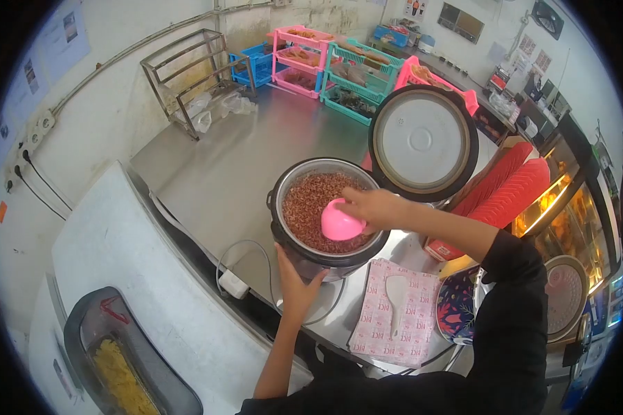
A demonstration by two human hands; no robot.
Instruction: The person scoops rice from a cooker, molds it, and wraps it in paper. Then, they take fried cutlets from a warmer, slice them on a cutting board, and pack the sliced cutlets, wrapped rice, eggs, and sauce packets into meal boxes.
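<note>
A round rice cooker (325, 259) stands on the counter with its lid (419, 135) raised behind it. Reddish-brown cooked rice (310, 197) fills much of the pot. Inside it, my right hand (375, 209) grips a pink bowl (340, 223), tilted against the rice; the bowl's inside is hidden from me. My left hand (299, 287) rests against the cooker's near outer side, thumb and fingers apart. To the right of that hand, a white rice paddle (396, 301) lies on a stack of pink printed paper sheets (370, 325).
Red stacked cartons (509, 197) and a lit food display case (567, 207) stand at the right. Pink and green basket racks (367, 72) line the back beside a metal frame (187, 79). A power strip (233, 283) with a cable lies left of the cooker.
</note>
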